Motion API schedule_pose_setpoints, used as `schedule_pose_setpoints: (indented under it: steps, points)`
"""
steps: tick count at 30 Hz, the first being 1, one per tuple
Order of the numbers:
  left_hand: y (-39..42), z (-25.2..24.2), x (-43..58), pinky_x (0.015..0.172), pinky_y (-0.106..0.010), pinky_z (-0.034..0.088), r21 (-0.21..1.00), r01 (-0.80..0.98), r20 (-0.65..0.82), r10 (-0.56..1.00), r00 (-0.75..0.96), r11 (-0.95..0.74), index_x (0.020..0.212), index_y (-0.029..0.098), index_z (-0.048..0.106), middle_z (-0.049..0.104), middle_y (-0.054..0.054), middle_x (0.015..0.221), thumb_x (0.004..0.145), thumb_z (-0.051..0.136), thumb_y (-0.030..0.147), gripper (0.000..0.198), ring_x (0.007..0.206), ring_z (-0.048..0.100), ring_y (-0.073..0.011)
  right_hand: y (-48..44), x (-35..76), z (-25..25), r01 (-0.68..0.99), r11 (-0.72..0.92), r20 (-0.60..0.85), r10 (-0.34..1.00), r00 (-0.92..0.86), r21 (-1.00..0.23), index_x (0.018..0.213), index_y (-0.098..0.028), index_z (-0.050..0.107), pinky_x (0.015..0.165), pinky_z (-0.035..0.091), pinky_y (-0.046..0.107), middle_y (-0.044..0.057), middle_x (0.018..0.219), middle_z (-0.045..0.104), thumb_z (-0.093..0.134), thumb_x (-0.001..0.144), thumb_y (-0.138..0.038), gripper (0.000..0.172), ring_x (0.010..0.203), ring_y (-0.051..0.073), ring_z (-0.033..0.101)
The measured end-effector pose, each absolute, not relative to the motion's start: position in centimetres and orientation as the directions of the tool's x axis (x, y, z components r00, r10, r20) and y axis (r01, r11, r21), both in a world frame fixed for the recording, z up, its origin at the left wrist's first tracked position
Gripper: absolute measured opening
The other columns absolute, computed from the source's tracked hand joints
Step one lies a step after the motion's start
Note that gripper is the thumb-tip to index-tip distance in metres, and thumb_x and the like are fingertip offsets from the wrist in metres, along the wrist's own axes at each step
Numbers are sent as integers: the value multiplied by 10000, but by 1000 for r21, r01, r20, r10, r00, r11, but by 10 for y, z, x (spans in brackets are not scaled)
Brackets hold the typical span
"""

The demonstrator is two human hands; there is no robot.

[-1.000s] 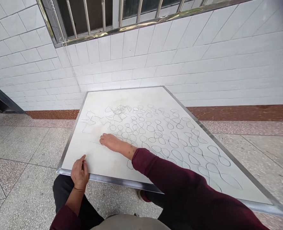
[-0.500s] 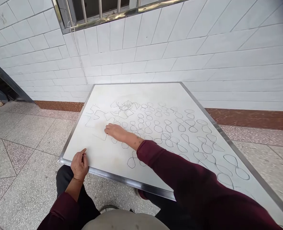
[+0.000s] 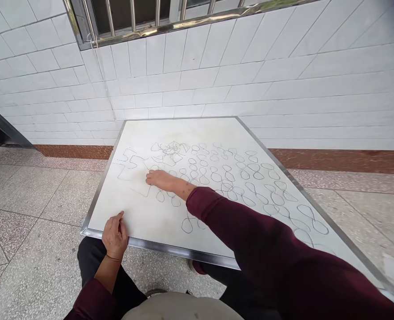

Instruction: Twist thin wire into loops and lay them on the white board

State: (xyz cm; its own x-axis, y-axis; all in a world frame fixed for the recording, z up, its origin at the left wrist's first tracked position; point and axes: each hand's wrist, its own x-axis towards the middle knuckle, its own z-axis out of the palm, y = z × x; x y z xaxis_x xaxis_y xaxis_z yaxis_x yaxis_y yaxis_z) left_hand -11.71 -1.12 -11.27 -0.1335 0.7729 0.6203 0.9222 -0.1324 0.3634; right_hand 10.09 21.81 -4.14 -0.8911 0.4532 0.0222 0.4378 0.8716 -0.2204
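A large whiteboard (image 3: 157, 231) with a metal frame lies flat in front of me, covered in dark line drawings. My right hand (image 3: 160, 179) reaches across it and presses down on its left half, beside angular lines and small loops. Its fingers are curled against the surface; whatever may be under them is hidden. At the near left corner, my left hand (image 3: 115, 235) rests over the frame edge. The index finger points forward and the other fingers are bent in. A dark spot shows between them, too small to name.
Rows of figure-eight loops (image 3: 250, 171) fill the right half of the board, and a tangle of lines (image 3: 172, 149) lies near its far side. Behind stands a white tiled wall (image 3: 183, 84) with a barred window (image 3: 133, 18). Speckled floor (image 3: 50, 195) surrounds the board.
The camera view has swung slightly, so the board sits a bit further left in the picture. My right hand stays at nearly the same spot on the board; my left hand keeps its pose.
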Motion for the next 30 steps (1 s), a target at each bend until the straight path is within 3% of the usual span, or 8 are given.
schedule_pose_setpoints:
  steps: [11,13,15,17,19,22,25,30]
  points:
    - [-11,-118,-117,779,-337,494,415,891,614,779,-124,-185,1209,160,620,700,-91,911,916,479,110,329,839,630,-206,208,105,6,446,873,32,460,-887,-200,889,-196,555,800,331,351,50,841,548,405,821,39,287,849,202,412]
    - [-10,-120,-117,782,-343,493,425,885,609,783,-127,-187,1213,159,622,703,-94,919,914,490,114,330,836,630,-208,193,108,16,497,749,29,564,-825,-437,868,-193,542,770,361,338,50,852,555,414,905,-77,176,822,189,436]
    - [-9,-120,-118,777,-350,494,453,873,590,795,-142,-181,1192,165,636,706,-90,904,915,500,131,310,826,632,-211,170,111,19,521,660,-8,615,-788,-541,943,-196,523,699,394,304,43,891,571,432,948,-201,92,760,161,467]
    - [-8,-116,-121,785,-356,501,524,835,546,819,-175,-171,1137,176,659,707,-83,899,922,503,161,266,835,638,-211,139,113,16,457,321,-140,673,-727,-830,966,-199,517,694,414,295,25,875,584,477,953,-286,96,726,140,487]
    - [-10,-106,-124,792,-355,516,646,746,474,851,-226,-162,1113,185,661,705,-85,948,938,493,204,243,872,649,-208,103,115,7,269,-72,-252,638,-728,-960,950,-187,528,757,436,302,22,872,579,543,932,-342,157,778,135,529]
    - [-15,-80,-121,866,-377,520,798,579,382,885,-268,-169,1307,209,546,665,-107,1151,956,488,268,361,1037,632,-217,53,114,-7,-24,-512,-327,584,-743,-859,914,-178,544,745,434,278,-2,833,559,712,826,-358,261,727,105,523]
    - [-23,-50,-108,1089,-453,377,809,519,364,929,-71,-277,1421,236,437,566,-110,1355,954,510,293,477,1295,484,-241,16,111,-13,-175,-667,-331,558,-761,-724,871,-177,565,699,422,257,-16,769,547,781,774,-349,292,690,95,514]
    - [-34,-29,-84,751,-304,539,905,349,255,967,17,-245,1275,225,606,651,-47,914,996,416,312,349,748,625,-138,-13,115,-15,-233,-691,-326,575,-750,-684,845,-180,565,687,418,249,-20,760,561,796,761,-357,303,656,82,508]
